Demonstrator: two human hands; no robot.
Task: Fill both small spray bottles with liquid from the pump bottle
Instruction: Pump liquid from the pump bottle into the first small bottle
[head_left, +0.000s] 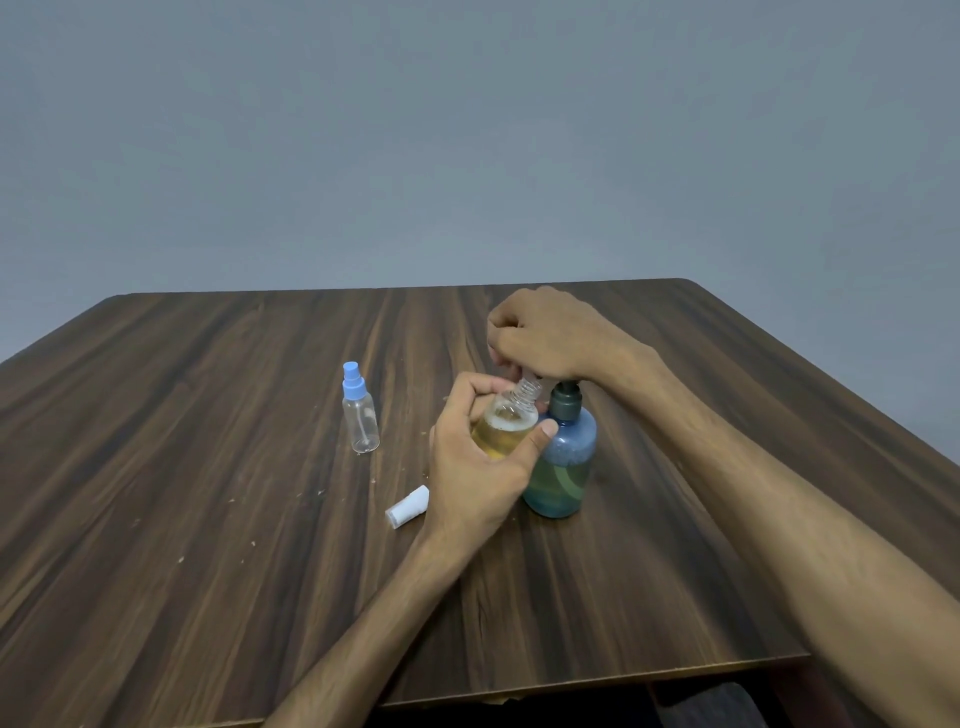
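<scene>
My left hand (480, 467) grips the uncapped spray bottle (506, 423) tilted under the spout at frame centre; my right hand (550, 335), fingers curled, presses the pump bottle (563, 467) head to dose it.

Two bare forearms with fine dark hair, no sleeves showing, left hand (480, 462) and right hand (550, 338) without rings, watch or bracelets, short plain nails on the visible fingers

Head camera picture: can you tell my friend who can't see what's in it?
A left hand tilts a small bottle of yellow liquid against a blue pump bottle while the right hand presses its top. Another small bottle stands capped nearby.
</scene>
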